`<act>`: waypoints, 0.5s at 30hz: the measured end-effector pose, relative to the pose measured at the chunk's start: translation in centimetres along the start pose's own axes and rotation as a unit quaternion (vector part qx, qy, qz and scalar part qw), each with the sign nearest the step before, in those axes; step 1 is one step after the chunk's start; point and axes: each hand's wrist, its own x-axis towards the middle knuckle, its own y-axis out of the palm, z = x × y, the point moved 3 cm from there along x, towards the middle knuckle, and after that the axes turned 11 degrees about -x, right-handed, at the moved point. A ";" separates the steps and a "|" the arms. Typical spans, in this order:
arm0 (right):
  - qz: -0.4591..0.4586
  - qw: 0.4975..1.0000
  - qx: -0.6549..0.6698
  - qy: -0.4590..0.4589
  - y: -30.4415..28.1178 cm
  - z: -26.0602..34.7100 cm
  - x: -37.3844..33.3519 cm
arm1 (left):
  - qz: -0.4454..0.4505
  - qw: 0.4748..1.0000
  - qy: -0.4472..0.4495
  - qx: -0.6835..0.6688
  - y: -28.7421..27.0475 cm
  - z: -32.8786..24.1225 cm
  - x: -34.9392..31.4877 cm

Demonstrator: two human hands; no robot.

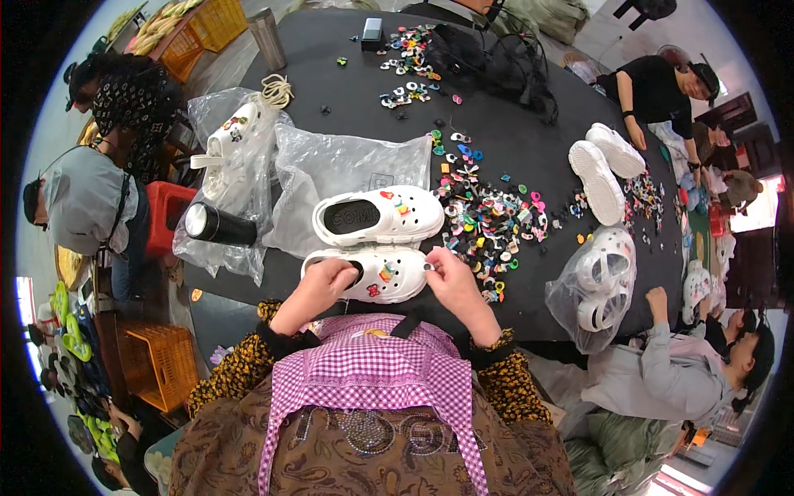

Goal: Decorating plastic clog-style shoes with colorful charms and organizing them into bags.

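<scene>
Two white clogs lie side by side before me on the black table. My left hand (329, 279) is closed on the heel opening of the nearer clog (397, 285), which carries a few colourful charms on its upper. By that clog's toe, my right hand (455, 285) pinches a small dark piece (428, 267), too small to make out clearly. The farther clog (422, 212) has charms on its upper too, and its dark insole shows. Just right of the clogs spreads a heap of many-coloured shoe charms (496, 227).
A clear plastic bag (351, 165) lies behind the clogs. To the left are a black tumbler (220, 225) and a bagged white clog (227, 145). On the right are a bagged white pair (597, 285) and loose white clogs (597, 180). Co-workers sit around the table.
</scene>
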 end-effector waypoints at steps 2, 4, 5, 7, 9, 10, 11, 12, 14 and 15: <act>-0.024 0.995 -0.068 -0.070 0.5 1.3 0.3 | 0.097 0.992 -0.063 -0.056 1.1 0.6 0.0; -0.044 0.981 -0.124 -0.140 0.9 2.3 0.5 | 0.105 0.990 -0.059 -0.075 1.6 0.5 0.4; -0.058 0.972 -0.155 -0.165 1.1 2.6 0.6 | 0.100 0.972 -0.143 -0.157 2.0 0.8 0.6; -0.074 0.961 -0.188 -0.189 1.4 2.9 0.7 | 0.095 0.940 -0.223 -0.239 2.7 0.6 1.0; -0.071 0.949 -0.230 -0.206 1.8 3.2 0.8 | 0.073 0.895 -0.297 -0.326 3.3 0.3 1.3; -0.073 0.947 -0.231 -0.210 1.8 3.3 0.8 | 0.069 0.899 -0.290 -0.321 3.3 -0.1 1.5; -0.069 0.947 -0.237 -0.207 1.9 3.3 0.8 | 0.063 0.912 -0.293 -0.280 3.2 -0.4 1.5; -0.063 0.947 -0.245 -0.199 2.0 3.4 0.8 | 0.057 0.923 -0.296 -0.239 3.0 -0.6 1.5; -0.079 0.953 -0.210 -0.202 2.0 3.4 0.8 | 0.055 0.919 -0.303 -0.245 3.0 -0.8 1.4; -0.090 0.961 -0.174 -0.196 1.8 3.4 0.8 | 0.054 0.916 -0.310 -0.250 3.0 -0.8 1.3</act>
